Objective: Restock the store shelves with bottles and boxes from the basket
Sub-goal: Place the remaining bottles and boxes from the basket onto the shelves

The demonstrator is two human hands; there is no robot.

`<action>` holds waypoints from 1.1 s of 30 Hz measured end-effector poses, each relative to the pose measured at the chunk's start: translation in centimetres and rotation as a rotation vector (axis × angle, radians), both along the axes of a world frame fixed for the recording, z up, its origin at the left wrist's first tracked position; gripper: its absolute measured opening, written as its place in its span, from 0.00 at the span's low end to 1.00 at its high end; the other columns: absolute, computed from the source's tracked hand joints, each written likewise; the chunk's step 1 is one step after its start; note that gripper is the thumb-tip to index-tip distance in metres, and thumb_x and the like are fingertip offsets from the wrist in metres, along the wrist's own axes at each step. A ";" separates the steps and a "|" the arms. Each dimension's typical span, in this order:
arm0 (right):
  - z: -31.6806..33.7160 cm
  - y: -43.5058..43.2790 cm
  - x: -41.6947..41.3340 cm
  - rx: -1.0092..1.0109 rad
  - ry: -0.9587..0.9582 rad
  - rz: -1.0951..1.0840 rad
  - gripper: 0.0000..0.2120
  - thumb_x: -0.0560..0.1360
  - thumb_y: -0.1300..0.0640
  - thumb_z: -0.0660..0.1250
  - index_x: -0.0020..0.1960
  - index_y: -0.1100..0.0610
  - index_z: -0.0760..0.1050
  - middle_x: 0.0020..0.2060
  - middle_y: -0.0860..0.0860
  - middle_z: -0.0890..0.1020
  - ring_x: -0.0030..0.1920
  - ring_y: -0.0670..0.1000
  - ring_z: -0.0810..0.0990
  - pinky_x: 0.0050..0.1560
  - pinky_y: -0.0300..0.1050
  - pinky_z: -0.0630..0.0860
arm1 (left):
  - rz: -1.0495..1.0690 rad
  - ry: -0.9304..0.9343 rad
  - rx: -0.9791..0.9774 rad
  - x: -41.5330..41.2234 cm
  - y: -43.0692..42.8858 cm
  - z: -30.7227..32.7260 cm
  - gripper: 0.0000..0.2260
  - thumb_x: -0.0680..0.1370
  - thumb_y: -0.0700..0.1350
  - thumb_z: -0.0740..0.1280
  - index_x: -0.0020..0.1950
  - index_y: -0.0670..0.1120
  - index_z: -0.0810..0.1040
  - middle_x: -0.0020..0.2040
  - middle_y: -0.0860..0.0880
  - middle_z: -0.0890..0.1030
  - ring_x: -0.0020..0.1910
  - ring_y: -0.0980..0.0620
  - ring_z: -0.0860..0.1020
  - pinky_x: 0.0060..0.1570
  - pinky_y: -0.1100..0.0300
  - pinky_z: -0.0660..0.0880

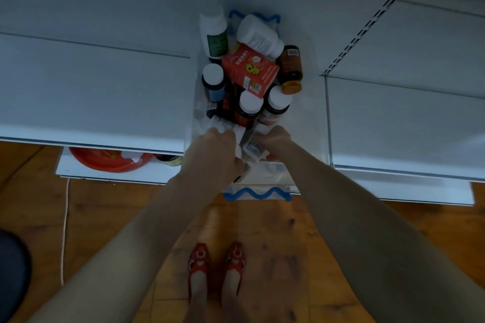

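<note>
On the white shelf [105, 81] we keep the basket [258, 194] parked, its bottles [250, 103] and red box [249, 68] within reach. Our left hand [216, 152] curls round a white pack [223, 123]; our right hand [275, 139] digs in beside it, its fingers hidden, so we cannot tell their hold.

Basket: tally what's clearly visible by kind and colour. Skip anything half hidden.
White bottles: 2
Dark bottles with white caps: 3
Brown bottle with orange cap: 1
Red box: 1
Total: 7
Skipped: pale packs at the left hand and right hand, too hidden to count.
</note>
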State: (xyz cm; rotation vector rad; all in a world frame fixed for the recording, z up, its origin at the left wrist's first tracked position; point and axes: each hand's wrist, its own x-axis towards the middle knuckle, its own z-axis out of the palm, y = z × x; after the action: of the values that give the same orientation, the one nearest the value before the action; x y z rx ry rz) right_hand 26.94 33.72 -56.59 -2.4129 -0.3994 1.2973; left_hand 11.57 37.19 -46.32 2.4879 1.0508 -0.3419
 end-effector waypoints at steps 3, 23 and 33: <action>-1.1 0.4 -0.3 -0.018 0.016 -0.043 0.15 0.73 0.54 0.67 0.33 0.57 0.64 0.29 0.54 0.70 0.29 0.51 0.71 0.19 0.40 0.69 | -0.013 -0.046 0.019 -0.8 0.0 0.3 0.15 0.76 0.48 0.61 0.60 0.41 0.69 0.48 0.44 0.69 0.49 0.45 0.74 0.44 0.59 0.70; 13.2 -5.9 -5.2 0.450 -0.046 -0.132 0.21 0.69 0.55 0.71 0.58 0.56 0.68 0.40 0.48 0.77 0.42 0.48 0.79 0.40 0.43 0.77 | 0.172 -0.426 0.070 -5.5 -2.8 6.2 0.17 0.69 0.41 0.72 0.56 0.37 0.77 0.42 0.38 0.74 0.36 0.42 0.75 0.33 0.59 0.68; 25.0 -10.3 -8.4 0.651 -0.130 -0.013 0.28 0.69 0.58 0.73 0.65 0.51 0.66 0.49 0.35 0.72 0.49 0.35 0.73 0.51 0.38 0.76 | 0.249 -0.573 0.080 -8.6 -4.6 14.9 0.25 0.68 0.58 0.58 0.51 0.40 0.77 0.43 0.43 0.75 0.37 0.45 0.75 0.33 0.57 0.71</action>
State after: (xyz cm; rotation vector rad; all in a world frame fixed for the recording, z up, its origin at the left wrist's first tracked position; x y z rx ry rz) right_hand 18.52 23.37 -31.57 -1.9365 -0.7135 0.8293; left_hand 2.97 32.55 -31.47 2.2643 1.1097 0.4694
